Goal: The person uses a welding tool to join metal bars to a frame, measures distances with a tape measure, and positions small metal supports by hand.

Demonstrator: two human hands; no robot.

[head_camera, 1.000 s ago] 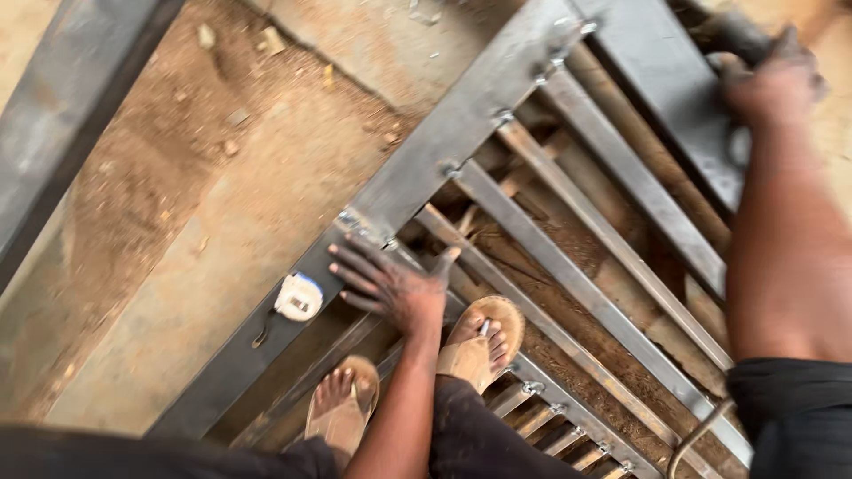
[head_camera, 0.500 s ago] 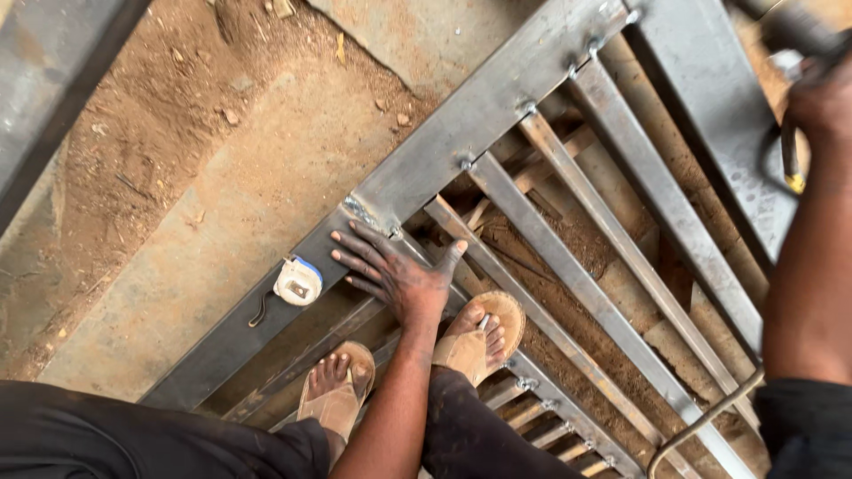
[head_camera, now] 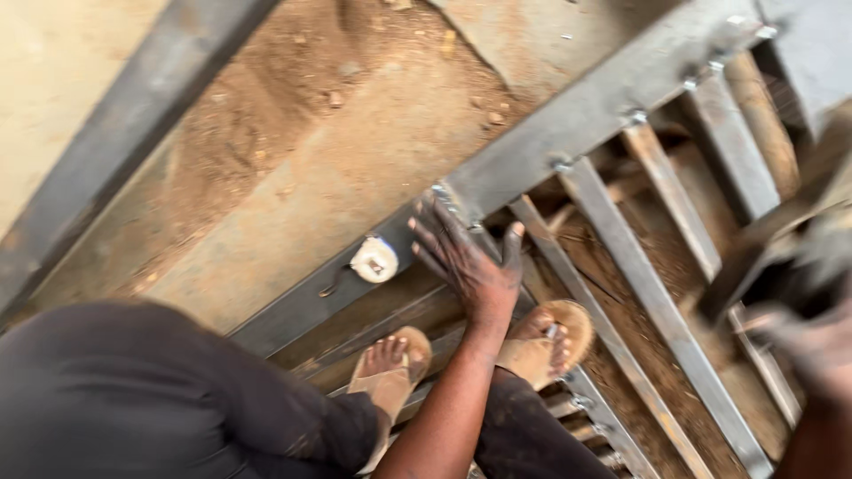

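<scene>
Fingers [head_camera: 435, 232] of the left hand [head_camera: 466, 262] splay flat on the grey welded steel frame [head_camera: 568, 124].

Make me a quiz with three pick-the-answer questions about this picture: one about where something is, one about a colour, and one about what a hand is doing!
1. Where is the tape measure?
A. on the metal frame, beside the left hand
B. inside a sandal
C. hanging from a wall

2. What colour is the tape measure's case?
A. bright red
B. white
C. green

3. How is the left hand?
A. closed in a fist
B. holding a cup
C. open, fingers spread, pressed on the frame

Answers:
1. A, it lies on the grey bar just beside the fingers.
2. B, its round case looks white against the grey metal.
3. C, the fingers fan out flat on the bar. The right hand at the picture's edge is too blurred to judge.
</scene>
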